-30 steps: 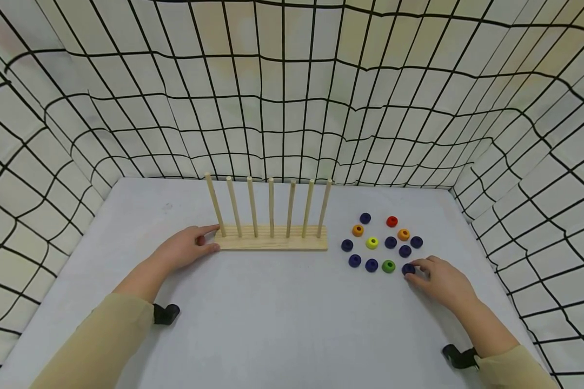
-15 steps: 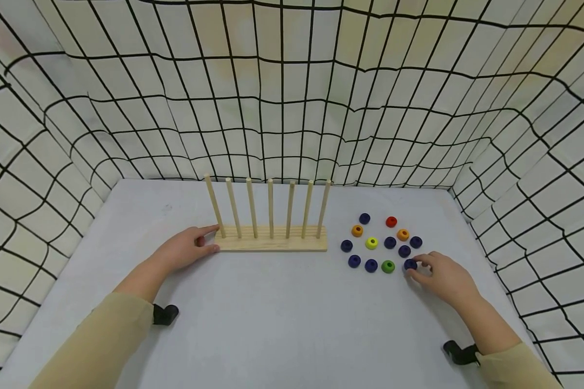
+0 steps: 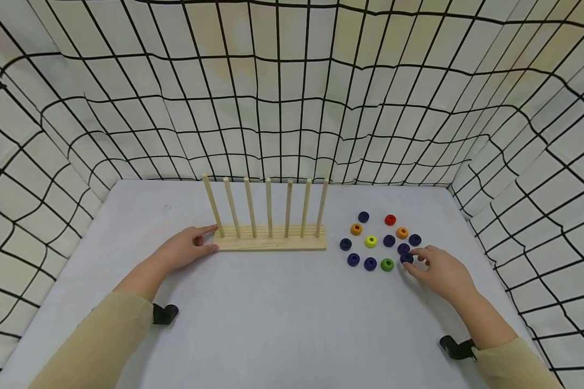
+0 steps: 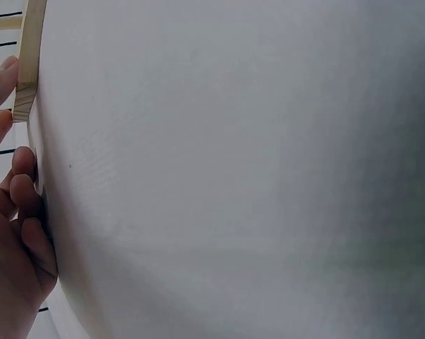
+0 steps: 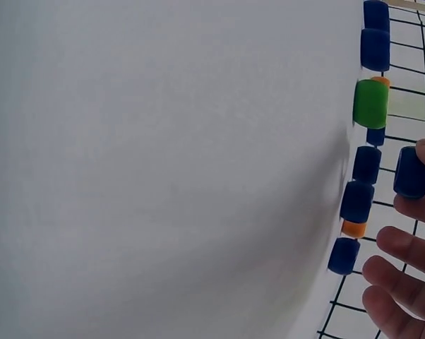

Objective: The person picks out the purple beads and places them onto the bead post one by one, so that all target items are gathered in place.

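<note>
My left hand (image 3: 182, 249) grips the left end of a wooden peg stand (image 3: 272, 244), thumb at the front edge and index finger behind. In the left wrist view its other fingers (image 4: 25, 187) are curled in below the base's end (image 4: 27, 99). Several upright dowels (image 3: 269, 208) rise from the base, with no beads on them. My right hand (image 3: 443, 271) pinches a dark blue bead (image 3: 406, 258) between thumb and index finger. That same blue bead (image 5: 411, 173) hangs clear of the white surface in the right wrist view, the remaining fingers spread beside it.
Loose beads lie right of the stand: several dark blue ones (image 3: 370, 263), a green bead (image 3: 387, 265), a yellow bead (image 3: 370, 241), a red bead (image 3: 390, 220) and two orange beads (image 3: 356, 229). Black netting (image 3: 279, 101) over white walls borders the white table (image 3: 272, 324).
My right hand has raised the blue bead off the table and shifted it slightly away from me. The left hand stays at the stand's end.
</note>
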### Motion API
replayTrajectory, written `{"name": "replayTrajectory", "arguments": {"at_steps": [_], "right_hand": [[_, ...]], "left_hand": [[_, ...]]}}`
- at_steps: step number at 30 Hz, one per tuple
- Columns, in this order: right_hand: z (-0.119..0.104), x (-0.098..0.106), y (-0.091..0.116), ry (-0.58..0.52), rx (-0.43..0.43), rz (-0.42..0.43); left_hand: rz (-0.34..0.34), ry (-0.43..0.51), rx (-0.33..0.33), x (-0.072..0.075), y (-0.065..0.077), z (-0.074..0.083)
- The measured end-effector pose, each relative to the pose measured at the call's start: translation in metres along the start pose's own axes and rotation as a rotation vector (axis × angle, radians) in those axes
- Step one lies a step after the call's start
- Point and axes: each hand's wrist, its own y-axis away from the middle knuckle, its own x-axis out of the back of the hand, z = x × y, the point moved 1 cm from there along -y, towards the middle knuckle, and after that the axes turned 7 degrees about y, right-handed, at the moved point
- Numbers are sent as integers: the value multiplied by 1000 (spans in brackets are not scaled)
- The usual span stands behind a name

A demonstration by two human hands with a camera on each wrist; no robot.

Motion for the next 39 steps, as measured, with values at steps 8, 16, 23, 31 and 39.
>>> {"name": "replayTrajectory", "arguments": {"at_steps": [8, 16, 23, 31, 39], "right_hand": [[-8, 4, -8, 10, 21, 28], [-18, 5, -10, -13, 43, 66], [-26, 5, -14, -27, 54, 109], [-44, 8, -22, -41, 57, 117], [-58, 10, -30, -52, 76, 150]], "left_hand": [[-2, 23, 19, 0, 2, -4], [-10, 31, 18, -2, -1, -8], [-15, 35, 10, -1, -3, -5], [-16, 37, 20, -1, -3, -5], [-16, 37, 22, 1, -2, -3]]}}
